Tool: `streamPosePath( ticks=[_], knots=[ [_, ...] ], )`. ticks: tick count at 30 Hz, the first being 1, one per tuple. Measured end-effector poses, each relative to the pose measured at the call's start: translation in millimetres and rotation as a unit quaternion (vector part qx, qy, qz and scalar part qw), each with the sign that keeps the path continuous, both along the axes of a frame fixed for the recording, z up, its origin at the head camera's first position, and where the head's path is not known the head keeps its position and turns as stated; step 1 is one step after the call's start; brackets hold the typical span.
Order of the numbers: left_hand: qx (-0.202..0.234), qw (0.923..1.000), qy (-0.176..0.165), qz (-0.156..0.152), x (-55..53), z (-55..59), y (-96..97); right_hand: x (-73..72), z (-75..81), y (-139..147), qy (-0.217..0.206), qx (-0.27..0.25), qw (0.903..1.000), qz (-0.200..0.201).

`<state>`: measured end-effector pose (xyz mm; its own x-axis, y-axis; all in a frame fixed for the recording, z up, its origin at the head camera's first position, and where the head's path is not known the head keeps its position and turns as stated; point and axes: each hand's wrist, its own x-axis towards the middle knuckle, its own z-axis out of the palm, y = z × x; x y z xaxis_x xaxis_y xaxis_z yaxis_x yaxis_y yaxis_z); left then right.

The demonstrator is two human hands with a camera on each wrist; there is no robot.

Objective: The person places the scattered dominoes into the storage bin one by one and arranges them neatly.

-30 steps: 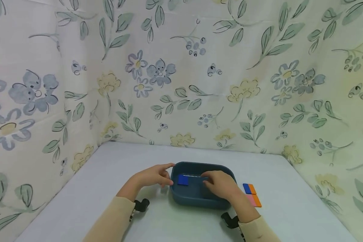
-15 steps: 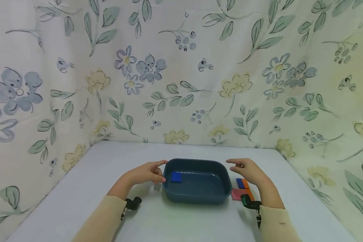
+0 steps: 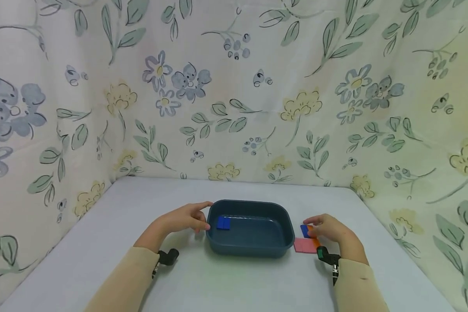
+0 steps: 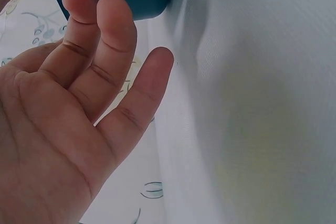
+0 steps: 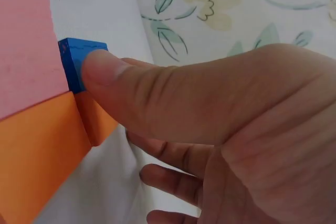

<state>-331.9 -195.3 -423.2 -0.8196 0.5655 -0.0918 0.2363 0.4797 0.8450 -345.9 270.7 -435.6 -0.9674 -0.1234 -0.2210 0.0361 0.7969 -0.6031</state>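
From where I stand, the work in hand looks like picking up pieces for the dark-teal rectangular plastic tray (image 3: 249, 250), and a pickup seems under way. On the white counter (image 3: 226, 286), just outside the tray at three o'clock, is the small square blue tile (image 3: 305, 232). The right hand (image 3: 333, 230) has its thumb against that tile and its index finger bent round the far side, a narrow pinch; whether the tile is off the counter, I cannot tell. Flat pink tiles (image 3: 301, 245) lie nearer four o'clock, with flat orange tiles (image 5: 44, 150) alongside. At nine o'clock the left hand (image 3: 185, 218) is spread wide, index finger and thumb at the tray's rim, apparently steadying it. Inside, towards ten o'clock, sits a pair of blue tiles (image 3: 223, 223). The next move probably calls for a clean lift over the three o'clock wall, without dragging the neighbouring tiles.
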Motion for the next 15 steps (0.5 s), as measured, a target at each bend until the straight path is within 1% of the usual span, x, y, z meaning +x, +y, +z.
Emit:
streamPosePath(
  ticks=[5,11,15],
  knots=[
    [0.005,1.0000,-0.006,0.001,-0.4,-1.3,0.9,0.1,-2.6,2.9,-0.001,0.015,0.9999,-0.007],
    [0.004,1.0000,-0.006,0.004,-0.2,-1.2,0.5,0.0,-6.2,1.2,0.002,0.019,0.9997,-0.013],
    [0.002,0.9999,-0.008,0.008,0.0,-0.7,0.5,-0.1,-5.2,-0.5,0.004,0.021,0.9996,-0.018]
  ],
)
